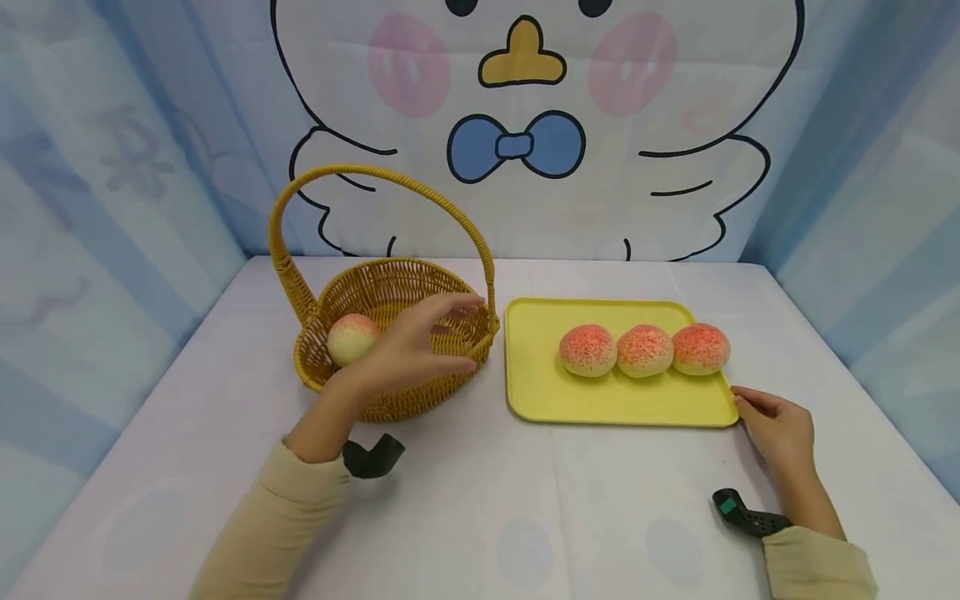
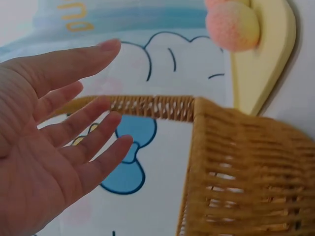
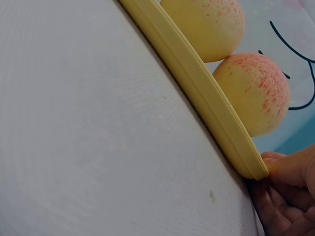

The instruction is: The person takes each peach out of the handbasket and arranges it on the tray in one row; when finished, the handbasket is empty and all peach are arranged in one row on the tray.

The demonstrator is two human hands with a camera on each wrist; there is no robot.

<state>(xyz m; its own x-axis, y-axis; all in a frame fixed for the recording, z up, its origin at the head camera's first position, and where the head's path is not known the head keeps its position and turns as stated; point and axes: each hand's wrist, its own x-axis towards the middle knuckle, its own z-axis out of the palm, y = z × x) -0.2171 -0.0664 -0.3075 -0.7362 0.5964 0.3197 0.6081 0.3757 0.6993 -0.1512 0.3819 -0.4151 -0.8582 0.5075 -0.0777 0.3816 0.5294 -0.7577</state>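
Over the wicker basket [image 1: 401,408], my left hand [image 1: 412,346] is held with fingers spread and nothing between them. A pale peach [image 1: 352,339] with a pink top lies inside the basket at its left, partly behind that hand. My right hand [image 1: 780,425] pinches the near right corner of the yellow tray [image 1: 622,408] between thumb and fingers, as the right wrist view also shows. Three peaches sit in a row on the tray: a left one [image 1: 588,350], a middle one [image 1: 644,351] and a right one [image 1: 701,348] by the right rim.
The basket's tall arched handle [image 1: 390,173] rises above and behind my left hand. A white cloth covers the table [image 1: 465,517]. Behind it hangs a curtain [image 1: 517,217] printed with a cartoon bird, and blue curtains [image 1: 885,208] close off both sides.
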